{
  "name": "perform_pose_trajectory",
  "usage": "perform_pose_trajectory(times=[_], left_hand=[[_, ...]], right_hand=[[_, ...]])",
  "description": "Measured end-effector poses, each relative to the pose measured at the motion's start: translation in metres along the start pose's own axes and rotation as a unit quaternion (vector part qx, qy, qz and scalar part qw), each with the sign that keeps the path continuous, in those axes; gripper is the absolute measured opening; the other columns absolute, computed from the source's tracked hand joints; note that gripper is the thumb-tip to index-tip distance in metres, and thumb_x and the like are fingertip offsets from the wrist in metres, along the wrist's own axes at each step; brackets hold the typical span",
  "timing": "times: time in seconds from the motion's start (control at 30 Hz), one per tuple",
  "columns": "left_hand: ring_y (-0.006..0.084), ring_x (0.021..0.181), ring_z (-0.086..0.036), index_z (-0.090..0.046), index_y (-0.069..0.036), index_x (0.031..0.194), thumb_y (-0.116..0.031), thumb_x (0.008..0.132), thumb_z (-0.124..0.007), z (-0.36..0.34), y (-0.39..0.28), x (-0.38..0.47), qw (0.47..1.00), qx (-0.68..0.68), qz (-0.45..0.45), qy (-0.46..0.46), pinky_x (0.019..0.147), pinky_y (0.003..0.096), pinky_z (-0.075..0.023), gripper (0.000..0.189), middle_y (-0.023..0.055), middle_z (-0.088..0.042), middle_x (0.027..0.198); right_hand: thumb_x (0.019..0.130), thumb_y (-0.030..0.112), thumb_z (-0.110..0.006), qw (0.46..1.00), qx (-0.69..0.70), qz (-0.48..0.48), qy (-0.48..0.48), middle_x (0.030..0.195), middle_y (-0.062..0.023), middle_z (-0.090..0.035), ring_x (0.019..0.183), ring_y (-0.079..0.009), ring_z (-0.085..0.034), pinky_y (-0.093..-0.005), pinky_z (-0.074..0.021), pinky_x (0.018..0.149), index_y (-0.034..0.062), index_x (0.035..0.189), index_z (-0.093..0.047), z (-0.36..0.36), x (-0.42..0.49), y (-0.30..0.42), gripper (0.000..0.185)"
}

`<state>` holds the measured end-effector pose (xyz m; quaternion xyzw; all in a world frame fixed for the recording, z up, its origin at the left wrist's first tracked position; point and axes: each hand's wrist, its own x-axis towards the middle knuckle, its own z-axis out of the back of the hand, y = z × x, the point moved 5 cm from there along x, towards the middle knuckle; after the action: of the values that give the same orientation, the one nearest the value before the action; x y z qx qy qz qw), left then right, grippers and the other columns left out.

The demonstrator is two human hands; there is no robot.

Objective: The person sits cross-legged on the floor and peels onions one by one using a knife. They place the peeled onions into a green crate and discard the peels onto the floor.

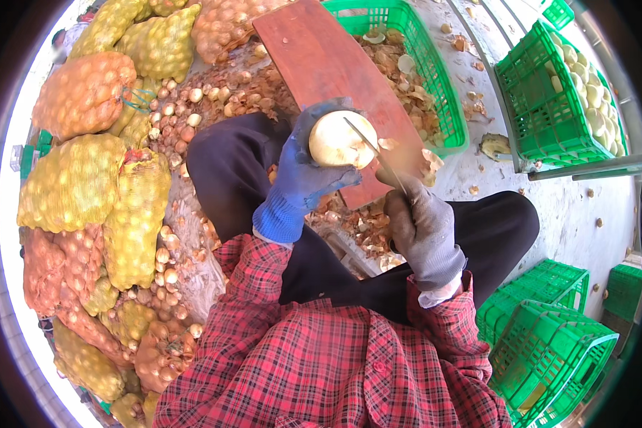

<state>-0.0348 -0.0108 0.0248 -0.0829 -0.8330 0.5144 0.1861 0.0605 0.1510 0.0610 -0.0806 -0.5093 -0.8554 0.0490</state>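
My left hand (310,155), in a blue work glove, holds a pale, peeled-looking onion (334,140) over a reddish wooden board (334,64). In a grey glove, my right hand (420,219) is closed around a knife, its handle hidden in the fist. The thin knife blade (365,138) lies across the right part of the onion, pointing up and left. Bits of dry onion skin (432,163) are beside the blade, near the board's lower right edge. The board rests partly over a green plastic crate (455,115) with skins and trimmings inside.
Full mesh sacks of onions (75,182) are stacked at the left, with loose onions (182,134) and skins on the floor beside them. A green crate of peeled onions (562,128) stands on a metal frame at upper right. More green crates (551,342) are at lower right.
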Motion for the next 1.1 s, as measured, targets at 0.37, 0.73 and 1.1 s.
perform_pose_trajectory(times=[0.37, 0.73, 1.1], left_hand=[[0.0372, 0.118, -0.055, -0.047, 0.002, 0.127, -0.027, 0.071, -0.08, 0.005, 0.045, -0.015, 0.91, -0.375, 0.102, -0.141, 0.11, 0.0555, -0.0351, 0.071, 0.0188, -0.057, 0.123], [0.0252, 0.113, -0.057, -0.037, -0.007, 0.139, -0.002, 0.07, -0.08, 0.007, 0.042, -0.015, 0.979, -0.142, 0.026, -0.145, 0.09, 0.0381, -0.0544, 0.081, 0.0111, -0.053, 0.127], [0.0202, 0.113, -0.055, -0.041, -0.008, 0.131, 0.007, 0.053, -0.084, 0.004, 0.039, -0.013, 0.971, 0.084, -0.013, -0.222, 0.094, 0.0332, -0.0517, 0.09, 0.0085, -0.054, 0.124]], right_hand=[[0.085, 0.001, -0.06, 0.998, -0.045, -0.05, -0.009, 0.088, -0.0162, -0.068, 0.074, -0.0301, -0.069, -0.0342, -0.0533, 0.063, 0.007, 0.118, -0.061, -0.041, -0.044, -0.068, 0.034], [0.077, 0.008, -0.064, 0.976, -0.208, 0.05, -0.044, 0.082, -0.0095, -0.062, 0.063, -0.0276, -0.063, -0.0356, -0.0506, 0.054, 0.0114, 0.133, -0.05, -0.03, -0.016, -0.025, 0.058], [0.078, 0.009, -0.063, 0.965, -0.261, 0.019, -0.025, 0.077, -0.0088, -0.059, 0.061, -0.0264, -0.062, -0.0372, -0.0496, 0.051, 0.0103, 0.135, -0.047, -0.026, -0.017, -0.034, 0.06]])
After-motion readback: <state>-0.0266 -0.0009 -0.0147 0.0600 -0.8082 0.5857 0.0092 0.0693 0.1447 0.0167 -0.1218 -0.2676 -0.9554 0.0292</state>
